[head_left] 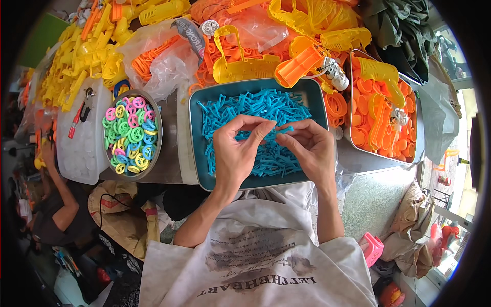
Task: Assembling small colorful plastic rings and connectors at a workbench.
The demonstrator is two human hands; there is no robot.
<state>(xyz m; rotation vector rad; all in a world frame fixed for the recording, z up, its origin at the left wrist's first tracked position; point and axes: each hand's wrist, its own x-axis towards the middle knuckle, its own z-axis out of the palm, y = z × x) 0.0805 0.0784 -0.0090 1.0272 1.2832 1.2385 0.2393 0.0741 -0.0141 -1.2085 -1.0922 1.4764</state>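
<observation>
Held over the tray's centre, the person's bare left hand and bare right hand bring their fingertips close together. The right thumb and index finger pinch a short, thin, bright blue plastic piece; the left thumb and index finger narrow to a near-pinch, and whether they grip anything cannot be told. Beneath them, a heap of similar blue plastic pieces fills a dark teal rectangular tray. From the tray, a round metal bowl of pink, yellow, green and blue plastic wheels stands at nine o'clock. A rectangular metal tray of orange plastic discs sits at three o'clock. Near twelve o'clock lies a yellow plastic frame, with an orange ribbed plastic shell at one o'clock.
</observation>
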